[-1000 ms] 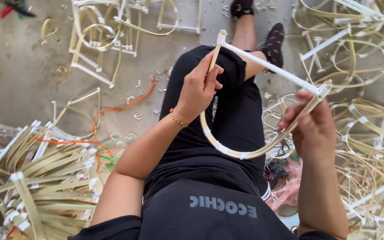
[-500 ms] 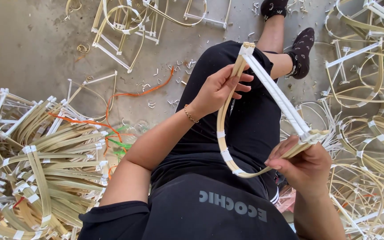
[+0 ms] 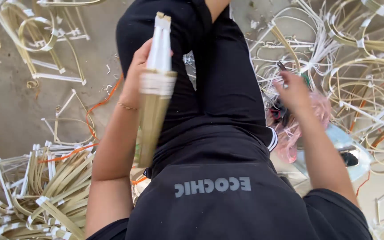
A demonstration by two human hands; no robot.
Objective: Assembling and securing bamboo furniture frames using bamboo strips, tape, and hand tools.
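Note:
My left hand grips a bent bamboo-strip frame, seen edge-on, with white tape wound round its top and middle. It stands upright over my left thigh in black trousers. My right hand has left the frame and reaches to my right, fingers apart, over a pink plastic bag and a dark small object whose kind I cannot tell. It holds nothing that I can see.
A heap of taped bamboo strips lies at lower left. Finished bamboo frames lie on the concrete floor at upper left. Tangled hoops and frames fill the right side. An orange cord runs beside my left arm.
My right hand let go of the frame and moved right toward the pink bag. My left hand turned the frame edge-on and upright. The view swung closer and down.

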